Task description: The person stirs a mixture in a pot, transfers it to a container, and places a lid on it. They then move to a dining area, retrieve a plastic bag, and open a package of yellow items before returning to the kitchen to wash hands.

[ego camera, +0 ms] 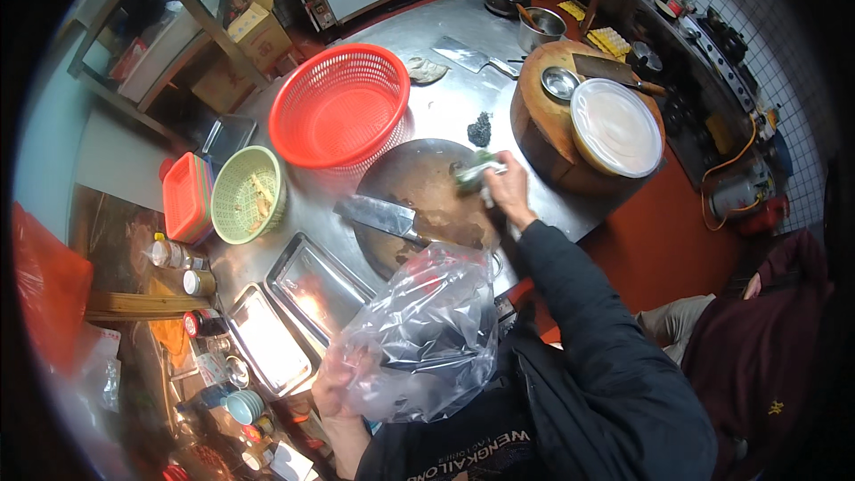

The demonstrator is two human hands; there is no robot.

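Note:
My left hand [337, 377] grips a large clear plastic bag [434, 327] close to my body. My right hand [511, 187] holds a green and white bundle [473, 175], too blurred to name surely, at the right rim of a round chopping board [441, 207]. Wet, dark patches mark the board. A cleaver [381, 214] lies across its left side, the handle partly behind the bag. Just beyond my right hand, a dark clump [479, 130], perhaps a scouring pad, rests on the steel table [447, 103].
Past the board stand a red plastic colander [340, 103] and a green basket [247, 194] holding pale pieces. Steel trays [320, 287] lie at the left. A thick wooden block [534, 107] at the right bears a lidded tub [616, 127] and another cleaver [604, 70]. A seated person [741, 347] is at the right.

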